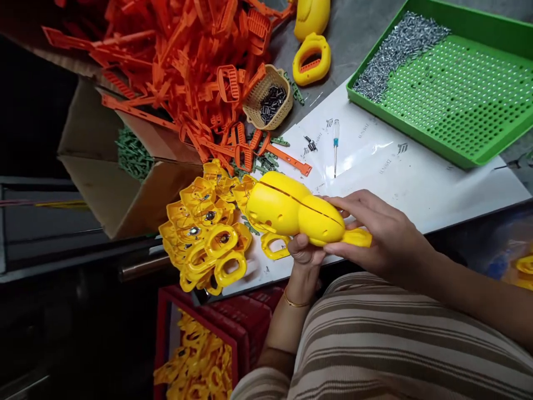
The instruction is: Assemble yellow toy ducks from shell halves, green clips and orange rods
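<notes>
Bright light is falling from above onto the tabletop (358, 33), washing the white sheet (416, 172) and raising a patch of glare on it beside the screwdriver (335, 145). The yellow toy shell (291, 208) and the right hand (383, 239) on it are catching even light and showing sharp. The screws (400, 50) in the green tray (458, 94) are glinting. The left side is sinking into near black beyond the cardboard box (104, 189), and the red crate (233, 322) is sitting in shade. The lower right corner is blurring.
</notes>
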`<action>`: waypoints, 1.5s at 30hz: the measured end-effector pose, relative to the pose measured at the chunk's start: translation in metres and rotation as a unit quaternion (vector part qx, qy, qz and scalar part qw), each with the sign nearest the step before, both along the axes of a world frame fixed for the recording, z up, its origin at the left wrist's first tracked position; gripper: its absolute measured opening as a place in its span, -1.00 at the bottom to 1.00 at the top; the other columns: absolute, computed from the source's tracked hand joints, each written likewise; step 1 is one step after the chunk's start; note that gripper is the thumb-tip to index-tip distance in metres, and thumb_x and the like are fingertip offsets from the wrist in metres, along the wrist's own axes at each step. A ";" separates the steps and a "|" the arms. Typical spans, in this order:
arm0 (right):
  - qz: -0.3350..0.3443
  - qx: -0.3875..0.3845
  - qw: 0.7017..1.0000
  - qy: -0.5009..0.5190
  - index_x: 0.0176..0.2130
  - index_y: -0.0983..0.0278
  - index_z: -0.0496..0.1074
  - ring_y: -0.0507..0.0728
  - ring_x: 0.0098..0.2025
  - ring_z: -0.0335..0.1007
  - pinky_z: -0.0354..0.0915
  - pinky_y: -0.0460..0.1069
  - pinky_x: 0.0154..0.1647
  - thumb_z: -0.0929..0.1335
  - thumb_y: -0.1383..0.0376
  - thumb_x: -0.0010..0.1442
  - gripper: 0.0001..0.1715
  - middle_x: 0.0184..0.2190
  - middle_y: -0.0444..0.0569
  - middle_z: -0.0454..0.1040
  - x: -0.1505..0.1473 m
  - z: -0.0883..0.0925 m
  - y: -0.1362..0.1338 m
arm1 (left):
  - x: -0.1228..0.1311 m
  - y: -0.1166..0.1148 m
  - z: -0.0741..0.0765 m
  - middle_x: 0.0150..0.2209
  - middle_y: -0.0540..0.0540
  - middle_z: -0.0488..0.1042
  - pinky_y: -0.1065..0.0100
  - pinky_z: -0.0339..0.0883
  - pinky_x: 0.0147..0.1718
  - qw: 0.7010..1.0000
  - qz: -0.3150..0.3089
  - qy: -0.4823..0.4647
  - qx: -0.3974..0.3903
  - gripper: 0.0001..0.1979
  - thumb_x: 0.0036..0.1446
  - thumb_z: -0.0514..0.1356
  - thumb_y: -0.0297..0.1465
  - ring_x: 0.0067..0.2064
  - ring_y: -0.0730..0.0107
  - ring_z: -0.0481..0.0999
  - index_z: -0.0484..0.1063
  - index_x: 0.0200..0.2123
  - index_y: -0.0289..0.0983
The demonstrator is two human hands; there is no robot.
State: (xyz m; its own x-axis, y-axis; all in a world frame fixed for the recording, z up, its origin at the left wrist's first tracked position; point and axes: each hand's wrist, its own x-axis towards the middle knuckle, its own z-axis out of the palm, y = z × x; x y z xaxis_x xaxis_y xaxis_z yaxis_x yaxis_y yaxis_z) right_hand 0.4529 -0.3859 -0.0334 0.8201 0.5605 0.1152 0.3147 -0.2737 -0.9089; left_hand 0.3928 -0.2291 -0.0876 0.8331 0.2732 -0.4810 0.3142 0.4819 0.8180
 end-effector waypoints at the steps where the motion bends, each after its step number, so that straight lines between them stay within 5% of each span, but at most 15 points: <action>1: -0.003 -0.004 1.000 -0.006 0.14 0.32 0.37 0.22 -0.13 0.50 0.56 0.11 -0.17 0.43 0.11 0.18 -0.38 -0.09 0.11 0.47 0.000 0.000 0.001 | -0.001 -0.002 0.000 -0.22 -0.06 0.62 0.13 0.42 -0.04 1.000 0.009 -0.004 -0.004 -0.29 -0.39 0.27 0.21 0.06 -0.01 0.50 0.54 -0.19 -0.09; 9: -0.010 0.026 0.996 0.082 -0.08 0.29 0.43 0.17 -0.21 0.46 0.43 0.04 -0.29 0.48 0.02 0.08 -0.48 -0.19 0.03 0.48 -0.003 -0.013 -0.006 | -0.017 -0.017 0.016 -0.07 -0.12 0.59 0.13 0.48 -0.04 0.998 0.052 0.014 0.016 -0.22 -0.44 0.43 0.05 0.06 -0.09 0.53 0.53 -0.06 -0.13; 17: 0.091 -0.019 0.975 0.204 0.17 0.22 0.27 0.19 0.01 0.41 0.35 0.08 -0.04 0.45 0.02 0.13 -0.28 0.05 0.02 0.41 -0.020 -0.023 -0.030 | -0.053 -0.030 0.016 -0.06 -0.19 0.59 0.06 0.47 0.01 0.992 -0.088 0.090 0.003 -0.19 -0.34 0.38 0.17 0.08 -0.11 0.51 0.53 -0.05 -0.19; 22: 0.123 0.005 0.971 0.203 0.06 0.27 0.36 0.16 -0.08 0.44 0.32 0.02 -0.13 0.45 0.05 0.13 -0.41 -0.04 0.00 0.48 -0.010 -0.016 -0.038 | -0.072 0.029 0.029 -0.20 -0.15 0.64 0.12 0.51 -0.07 0.950 -0.250 0.172 0.072 -0.39 -0.42 0.56 -0.30 -0.14 0.05 0.60 0.57 -0.17 -0.25; 26: 0.205 -0.079 0.960 0.175 -0.05 0.21 0.42 0.16 -0.18 0.43 0.27 0.02 -0.25 0.47 0.08 0.06 -0.52 -0.16 -0.06 0.50 0.003 -0.008 -0.048 | -0.062 0.081 0.064 -0.27 -0.10 0.63 0.30 0.51 -0.23 0.956 -0.139 0.169 0.193 -0.71 -0.06 0.42 -0.30 -0.25 0.27 0.60 0.57 -0.22 -0.25; 27: 0.236 -0.102 0.950 0.176 -0.08 0.21 0.43 0.17 -0.19 0.42 0.26 0.02 -0.26 0.47 0.09 0.05 -0.54 -0.17 -0.07 0.49 0.002 -0.007 -0.049 | -0.054 0.084 0.075 -0.20 -0.12 0.62 0.27 0.49 -0.15 0.953 -0.158 0.146 0.213 -0.72 0.07 0.33 -0.25 -0.15 0.23 0.60 0.56 -0.15 -0.23; 29: 0.278 -0.131 0.936 0.173 -0.09 0.21 0.43 0.18 -0.17 0.41 0.26 0.04 -0.24 0.46 0.11 0.04 -0.56 -0.17 -0.06 0.48 -0.002 -0.008 -0.047 | -0.037 0.078 0.093 0.08 -0.19 0.52 0.17 0.39 0.05 0.904 -0.311 0.072 0.285 -0.55 0.09 0.29 -0.16 0.09 0.10 0.50 0.50 0.04 -0.21; 32: 0.282 -0.162 0.932 0.164 -0.07 0.22 0.40 0.20 -0.13 0.38 0.26 0.05 -0.23 0.44 0.12 0.06 -0.55 -0.13 -0.02 0.44 -0.015 -0.009 -0.044 | -0.012 0.046 0.103 0.07 -0.17 0.52 0.16 0.33 0.05 0.735 -0.560 0.018 0.383 -0.37 -0.04 0.39 -0.17 0.05 0.10 0.49 0.43 0.12 -0.18; 35: 0.280 -0.203 0.920 0.185 -0.06 0.25 0.38 0.20 -0.14 0.37 0.25 0.04 -0.29 0.42 0.10 0.09 -0.54 -0.11 0.02 0.41 -0.024 -0.008 -0.045 | 0.002 0.017 0.096 -0.03 -0.13 0.56 0.20 0.35 -0.08 0.640 -0.651 0.003 0.409 -0.44 0.02 0.33 -0.16 -0.04 0.14 0.51 0.43 0.09 -0.19; 39: 0.295 -0.225 0.903 0.217 0.04 0.27 0.37 0.23 -0.09 0.37 0.27 0.09 -0.18 0.40 0.08 0.14 -0.47 -0.08 0.05 0.42 -0.025 -0.006 -0.051 | 0.004 0.005 0.087 -0.09 -0.07 0.56 0.23 0.31 -0.14 0.614 -0.684 0.019 0.394 -0.52 0.06 0.29 -0.17 -0.09 0.18 0.47 0.44 0.06 -0.17; 45: 0.331 -0.236 0.890 0.206 0.05 0.28 0.43 0.22 -0.12 0.38 0.25 0.08 -0.18 0.40 0.10 0.15 -0.48 -0.13 0.05 0.44 -0.025 -0.014 -0.050 | -0.011 -0.002 0.077 -0.26 -0.02 0.59 0.27 0.29 -0.24 0.641 -0.655 0.049 0.398 -0.60 0.05 0.27 -0.19 -0.20 0.22 0.46 0.51 -0.02 -0.14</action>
